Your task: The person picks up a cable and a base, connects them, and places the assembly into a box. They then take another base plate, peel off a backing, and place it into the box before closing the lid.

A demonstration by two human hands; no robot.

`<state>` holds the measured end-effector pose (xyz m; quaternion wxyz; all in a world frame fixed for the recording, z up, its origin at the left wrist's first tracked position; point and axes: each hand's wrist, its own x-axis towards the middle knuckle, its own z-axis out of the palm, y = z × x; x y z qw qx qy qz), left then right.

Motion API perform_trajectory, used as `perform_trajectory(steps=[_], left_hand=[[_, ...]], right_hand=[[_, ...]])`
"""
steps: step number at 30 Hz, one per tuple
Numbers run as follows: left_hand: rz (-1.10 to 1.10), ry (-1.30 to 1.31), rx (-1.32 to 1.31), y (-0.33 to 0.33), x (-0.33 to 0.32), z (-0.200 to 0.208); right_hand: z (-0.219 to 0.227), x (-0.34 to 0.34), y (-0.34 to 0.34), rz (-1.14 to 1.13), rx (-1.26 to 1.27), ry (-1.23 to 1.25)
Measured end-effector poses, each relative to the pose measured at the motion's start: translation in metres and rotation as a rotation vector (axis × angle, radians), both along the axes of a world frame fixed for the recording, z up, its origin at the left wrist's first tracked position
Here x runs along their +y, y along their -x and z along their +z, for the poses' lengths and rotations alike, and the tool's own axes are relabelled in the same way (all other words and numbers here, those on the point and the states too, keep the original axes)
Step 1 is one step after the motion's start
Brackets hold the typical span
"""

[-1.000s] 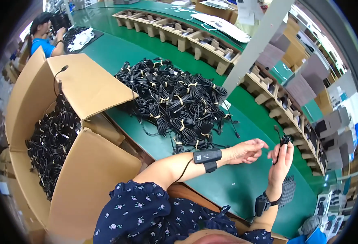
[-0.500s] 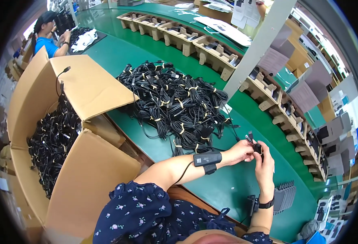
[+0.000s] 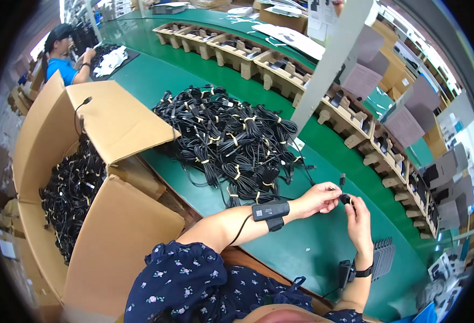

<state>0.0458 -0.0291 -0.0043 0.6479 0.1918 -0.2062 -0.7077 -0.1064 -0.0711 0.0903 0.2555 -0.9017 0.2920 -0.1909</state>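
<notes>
Over the green table (image 3: 301, 247), my left hand (image 3: 318, 198) and my right hand (image 3: 358, 220) meet on a thin black cable (image 3: 342, 191). The left fingers pinch the cable near its small plug, which sticks up. The right fingers close on a small black part at the cable's other end. Each forearm wears a black strapped device near the wrist. A big heap of bundled black cables (image 3: 231, 140) tied with pale ties lies just left of and beyond my hands.
An open cardboard box (image 3: 91, 215) holding more black cable bundles stands at my left. Cardboard trays (image 3: 355, 116) run along the far side of the table. A dark ribbed stack (image 3: 383, 257) lies by my right wrist. Another person in blue (image 3: 64, 59) works at the far left.
My right hand came down and left from a raised position to meet my left hand. Both hands now hold the cable close together, a little nearer the heap.
</notes>
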Motion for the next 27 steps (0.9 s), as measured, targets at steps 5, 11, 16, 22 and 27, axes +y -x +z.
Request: perform_trajectory(steps=[5, 11, 16, 22, 27], left_hand=[[0.036, -0.092, -0.403, 0.000, 0.001, 0.004], [0.051, -0.081, -0.554, -0.002, -0.003, 0.005], [0.022, -0.050, -0.550, 0.007, -0.003, 0.005], [-0.011, -0.087, -0.568, 0.012, 0.001, 0.009], [-0.006, -0.116, -0.592, 0.010, -0.002, 0.012]], right_hand=[[-0.001, -0.048, 0.027, -0.186, -0.162, 0.202], [0.023, -0.138, 0.080, -0.526, -0.101, 0.532], [0.044, -0.202, 0.121, -0.817, -0.020, 0.575], [0.057, -0.257, 0.144, -0.887, 0.258, 0.497], [0.052, -0.313, 0.135, -0.884, 0.427, 0.341]])
